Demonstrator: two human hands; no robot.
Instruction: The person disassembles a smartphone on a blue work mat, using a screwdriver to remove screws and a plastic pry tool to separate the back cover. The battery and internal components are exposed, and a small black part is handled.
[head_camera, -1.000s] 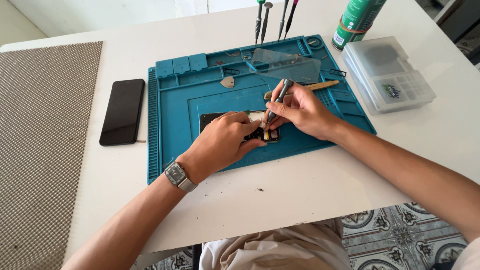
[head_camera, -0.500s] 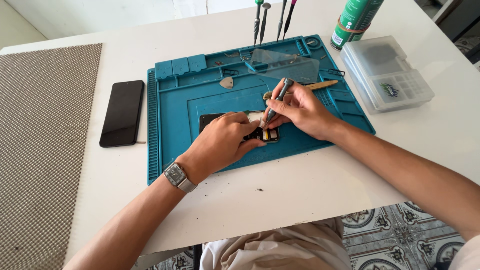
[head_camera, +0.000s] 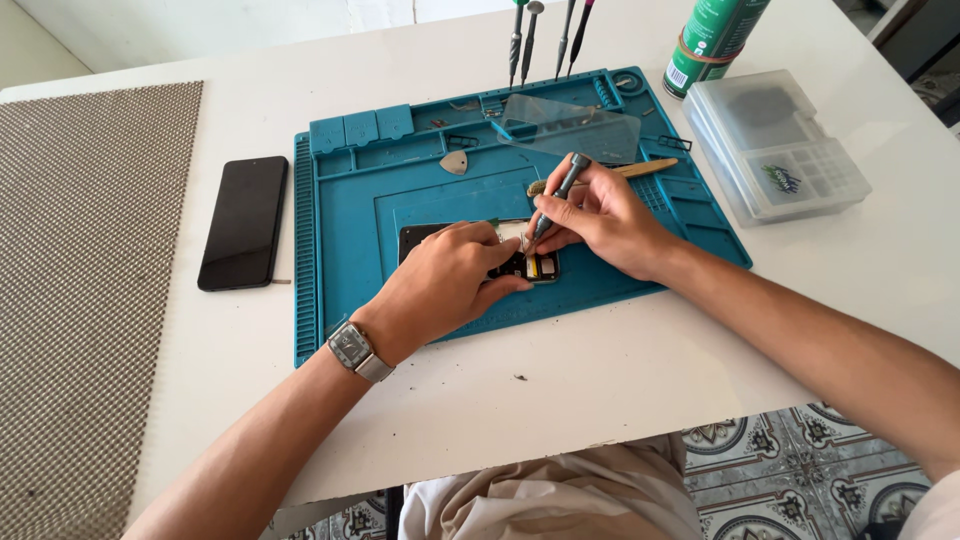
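You are seated at a white table (head_camera: 640, 370), with a large brown woven mat (head_camera: 80, 300) covering its left end. In the middle lies a blue rectangular work mat (head_camera: 350, 260) with moulded compartments along its far edge. On it, near the centre, sits an opened phone (head_camera: 535, 266) with its insides showing. Your left hand (head_camera: 450, 285), a metal watch (head_camera: 358, 351) on its wrist, lies over the phone and presses it down with bent fingers, grasping nothing else. Your right hand (head_camera: 600, 215) pinches a slim grey screwdriver (head_camera: 558, 195), its tip down on the phone's far right part. Far right stands a green cylindrical spray can (head_camera: 715, 40) with a white label; just near it lies a clear plastic compartment box (head_camera: 770, 145) bearing a small green and blue sticker. A clear glass panel (head_camera: 570, 130) rests on the work mat's far side. A black phone (head_camera: 243, 222) lies face up on the table left of the work mat.
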